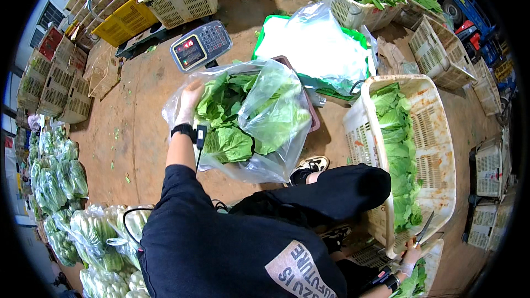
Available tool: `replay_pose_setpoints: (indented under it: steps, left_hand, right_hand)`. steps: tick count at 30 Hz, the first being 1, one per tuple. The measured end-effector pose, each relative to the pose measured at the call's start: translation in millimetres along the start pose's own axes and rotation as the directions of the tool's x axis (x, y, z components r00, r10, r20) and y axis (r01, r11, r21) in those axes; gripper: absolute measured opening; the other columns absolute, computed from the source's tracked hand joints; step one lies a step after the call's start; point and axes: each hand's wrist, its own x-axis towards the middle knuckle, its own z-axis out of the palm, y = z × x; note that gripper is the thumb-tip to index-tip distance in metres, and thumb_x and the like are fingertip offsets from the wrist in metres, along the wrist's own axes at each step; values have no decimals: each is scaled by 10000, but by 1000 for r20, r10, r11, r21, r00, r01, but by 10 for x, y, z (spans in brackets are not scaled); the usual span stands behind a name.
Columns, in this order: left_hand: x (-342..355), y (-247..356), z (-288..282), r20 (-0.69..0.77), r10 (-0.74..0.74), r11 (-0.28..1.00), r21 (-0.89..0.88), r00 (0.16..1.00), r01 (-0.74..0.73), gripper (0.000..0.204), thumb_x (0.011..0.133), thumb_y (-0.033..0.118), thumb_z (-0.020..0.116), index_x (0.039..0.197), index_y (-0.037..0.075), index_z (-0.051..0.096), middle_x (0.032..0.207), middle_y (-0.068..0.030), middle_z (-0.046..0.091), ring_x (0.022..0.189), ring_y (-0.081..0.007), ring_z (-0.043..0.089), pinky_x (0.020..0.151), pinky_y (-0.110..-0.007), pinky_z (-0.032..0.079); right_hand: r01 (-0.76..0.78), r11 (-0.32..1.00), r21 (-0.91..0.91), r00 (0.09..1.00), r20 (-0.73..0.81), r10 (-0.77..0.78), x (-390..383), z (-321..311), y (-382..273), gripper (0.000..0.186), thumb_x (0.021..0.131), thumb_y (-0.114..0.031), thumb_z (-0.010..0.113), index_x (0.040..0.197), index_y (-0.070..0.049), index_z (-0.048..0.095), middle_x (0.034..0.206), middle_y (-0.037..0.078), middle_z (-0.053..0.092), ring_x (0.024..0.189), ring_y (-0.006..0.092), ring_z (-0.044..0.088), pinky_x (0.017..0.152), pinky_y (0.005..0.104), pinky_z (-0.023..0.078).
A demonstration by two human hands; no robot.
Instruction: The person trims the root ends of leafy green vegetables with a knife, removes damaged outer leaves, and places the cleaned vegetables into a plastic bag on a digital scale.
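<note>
A clear plastic bag (279, 157) of leafy green vegetables (229, 142) rests on a scale, its mouth spread wide. My left hand (190, 99), in a thin pale glove, grips the bag's left side beside the leaves; the fingertips are partly hidden by plastic. Down at the lower right, my right hand (409, 256) is closed around a knife (425, 228) whose blade points up and away. That hand is by the near end of a white crate (436, 154), which holds a row of leafy heads (398, 157).
The scale's lit display (201, 47) stands beyond the bag. A green-edged crate (269, 36) with plastic bags (314, 44) is at its right. Crates of greens (353, 8) stand farther back. Bagged vegetables (99, 232) lie at the lower left. My leg extends between bag and white crate.
</note>
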Motion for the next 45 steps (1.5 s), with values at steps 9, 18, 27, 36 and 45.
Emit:
replay_pose_setpoints:
  steps: [9,18,27,36,45]
  left_hand:
    - [-284,268,968,198,-7,413,893,980,-178,652,839,549,433,1372,194,307,1441,-162,214,1306,-386,228,1037,-494,235]
    - [-498,591,851,197,-54,288,942,979,-173,653,876,484,412,1357,58,293,1412,-198,261,1301,-362,245,1052,-460,224]
    - [-483,2141,1337,190,322,761,530,928,-373,223,857,187,528,877,1,649,778,-174,641,713,-232,622,660,-323,479]
    - [-809,2835,5286,900,-246,887,359,361,-291,273,777,313,611,829,47,574,733,-59,554,729,-155,574,655,-252,457]
    - [-1174,2463,6194,430,-732,361,903,529,-233,596,692,458,678,1132,67,585,1044,-130,622,860,-255,605,778,-395,453]
  right_hand:
    - [-12,998,-65,1000,13,13,-79,-71,155,218,840,-240,569,958,-57,570,661,18,562,362,97,425,312,229,304]
    - [1,989,-148,1000,-1,-1,-504,54,-612,325,820,-207,603,1073,-5,572,656,39,575,405,95,451,384,252,371]
    - [109,980,168,958,-282,-58,-625,-76,-624,136,804,-145,645,827,-32,574,563,-15,508,423,52,434,391,214,347]
    - [151,931,333,980,-174,-97,-362,-44,-778,109,815,-130,632,790,-42,572,599,-42,483,475,34,413,427,191,315]
    - [82,881,466,969,-243,38,-537,-350,-821,114,812,-130,651,835,-41,584,576,-41,491,448,31,414,392,184,308]
